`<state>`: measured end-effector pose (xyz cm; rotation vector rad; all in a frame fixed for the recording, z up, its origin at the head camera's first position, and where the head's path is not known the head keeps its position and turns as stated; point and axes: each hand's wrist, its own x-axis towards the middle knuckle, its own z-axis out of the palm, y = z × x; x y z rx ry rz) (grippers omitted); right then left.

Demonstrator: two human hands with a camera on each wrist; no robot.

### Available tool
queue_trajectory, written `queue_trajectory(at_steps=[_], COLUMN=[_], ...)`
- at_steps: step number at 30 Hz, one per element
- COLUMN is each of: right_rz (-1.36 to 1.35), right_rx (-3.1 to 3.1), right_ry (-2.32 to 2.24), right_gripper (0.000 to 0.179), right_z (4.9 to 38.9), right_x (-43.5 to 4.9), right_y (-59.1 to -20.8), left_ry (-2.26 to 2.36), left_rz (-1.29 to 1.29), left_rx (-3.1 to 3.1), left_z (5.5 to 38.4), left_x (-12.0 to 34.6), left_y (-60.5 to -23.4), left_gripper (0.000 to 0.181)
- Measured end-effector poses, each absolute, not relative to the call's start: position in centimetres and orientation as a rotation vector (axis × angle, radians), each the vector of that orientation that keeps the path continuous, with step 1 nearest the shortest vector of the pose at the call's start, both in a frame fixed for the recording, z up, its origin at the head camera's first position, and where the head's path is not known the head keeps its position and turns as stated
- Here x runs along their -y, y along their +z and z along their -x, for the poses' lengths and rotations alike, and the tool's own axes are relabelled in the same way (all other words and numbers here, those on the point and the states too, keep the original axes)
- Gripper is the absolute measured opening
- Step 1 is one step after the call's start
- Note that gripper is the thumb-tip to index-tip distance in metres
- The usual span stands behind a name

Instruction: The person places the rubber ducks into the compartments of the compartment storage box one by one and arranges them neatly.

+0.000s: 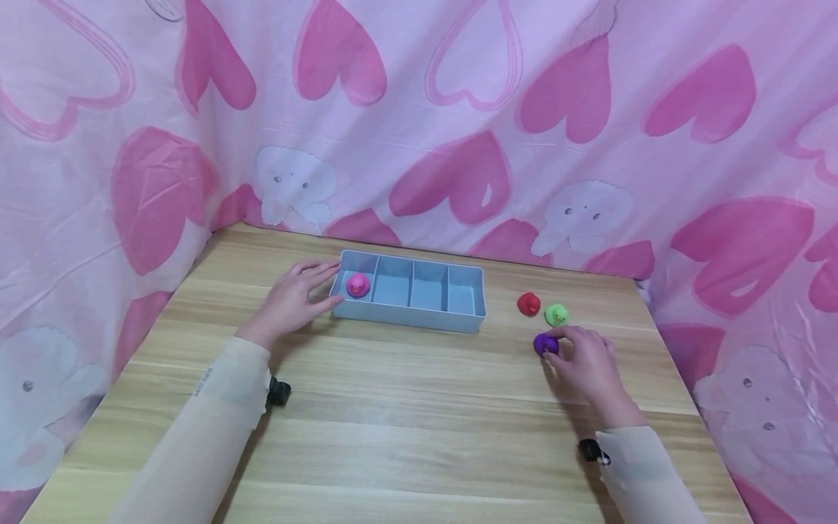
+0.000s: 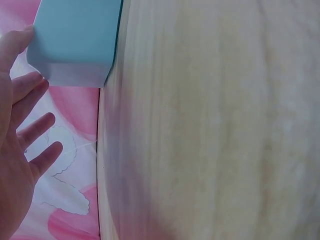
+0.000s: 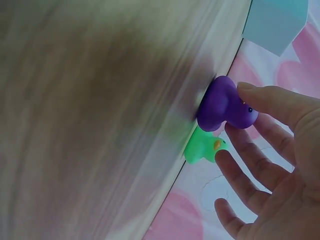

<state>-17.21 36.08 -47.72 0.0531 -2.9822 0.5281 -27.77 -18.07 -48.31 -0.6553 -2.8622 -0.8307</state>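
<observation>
My right hand [image 1: 589, 362] pinches a purple rubber duck [image 3: 225, 106] by its head, thumb on one side and fingertips on the other. The duck [image 1: 545, 344] is at the table surface; its base looks level with the wood. Just beyond it sit a green duck [image 1: 556, 315] and a red duck [image 1: 529, 304]. My left hand [image 1: 291, 302] touches the left end of a blue-grey divided box [image 1: 409, 314], with fingers extended and spread. In the left wrist view, the thumb and a fingertip meet the box [image 2: 75, 35]. A pink duck [image 1: 357, 285] sits in the leftmost compartment.
The box stands near the back edge of a wood-grain table [image 1: 406, 422]. A pink curtain [image 1: 452, 116] with hearts hangs behind and along both sides. Dark wrist cameras show at the left cuff [image 1: 225, 378] and the right cuff [image 1: 631, 458].
</observation>
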Motion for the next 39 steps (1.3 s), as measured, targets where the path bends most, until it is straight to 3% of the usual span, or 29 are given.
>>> queue_trajectory(at_steps=[39], right_rz=[-0.062], right_rx=[2.958], right_ry=[0.583], right_gripper=[0.033], right_z=[18.4], right_x=[-33.7], right_y=[-46.0], left_ry=[-0.84], left_rz=[0.649], left_rx=[2.868], left_z=[27.5], left_x=[17.9], left_y=[-48.0], left_gripper=[0.072])
